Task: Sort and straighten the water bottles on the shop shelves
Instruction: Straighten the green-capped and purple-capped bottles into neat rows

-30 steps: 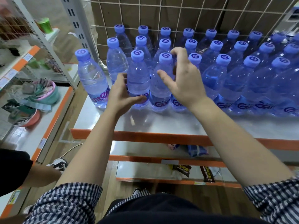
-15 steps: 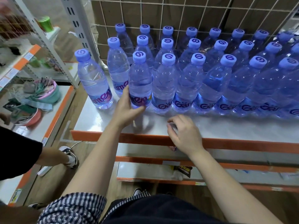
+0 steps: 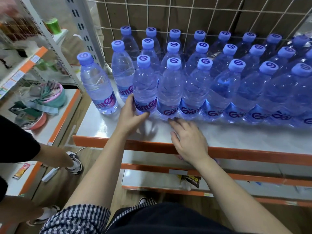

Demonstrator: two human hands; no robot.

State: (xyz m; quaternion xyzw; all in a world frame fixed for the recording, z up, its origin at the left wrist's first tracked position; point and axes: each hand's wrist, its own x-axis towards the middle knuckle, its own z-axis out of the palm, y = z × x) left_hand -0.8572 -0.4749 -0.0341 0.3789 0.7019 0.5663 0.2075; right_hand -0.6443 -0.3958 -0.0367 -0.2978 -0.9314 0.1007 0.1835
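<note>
Several clear water bottles with blue caps stand in rows on the white shelf [image 3: 236, 137]. My left hand [image 3: 130, 114] grips the base of the front-row bottle [image 3: 145, 85] at its purple label. The neighbouring front bottle [image 3: 170, 88] stands just right of it. My right hand [image 3: 189, 139] lies flat on the shelf with fingers apart, its fingertips reaching the foot of that neighbour. One bottle [image 3: 97, 85] stands alone at the shelf's left end, apart from the rows. Another bottle [image 3: 122, 71] stands behind it, at the left of the second row.
A wire grid [image 3: 202, 19] backs the shelf, whose front edge is orange [image 3: 253, 153]. Lower shelves hold snack packets [image 3: 191, 180]. On the left, another person's arm [image 3: 50, 156] reaches down beside a neighbouring rack with bowls [image 3: 50, 97].
My right hand dropped from the bottle tops to the shelf edge, then slid forward to the bottles' feet. My left hand kept its grip on the front bottle. The other person's arm shifted.
</note>
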